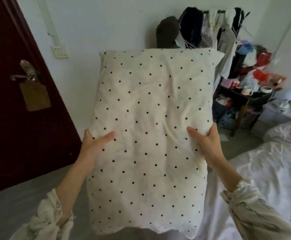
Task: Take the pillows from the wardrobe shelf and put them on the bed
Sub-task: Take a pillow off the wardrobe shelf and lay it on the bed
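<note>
A cream pillow [151,115] with small black dots fills the middle of the head view, held lengthwise in front of me above the floor. My left hand [93,146] grips its left edge, thumb lying on the top face. My right hand [205,144] grips the right edge the same way. The bed [265,170], covered with rumpled white bedding, lies at the lower right, and the pillow's right edge overlaps its near side. No wardrobe shelf is in sight.
A dark red door [15,101] with a tag on its handle stands at the left. A clothes rack [215,32] with hanging garments and a cluttered dark table [245,94] stand against the far wall. Grey floor [20,196] runs along the left.
</note>
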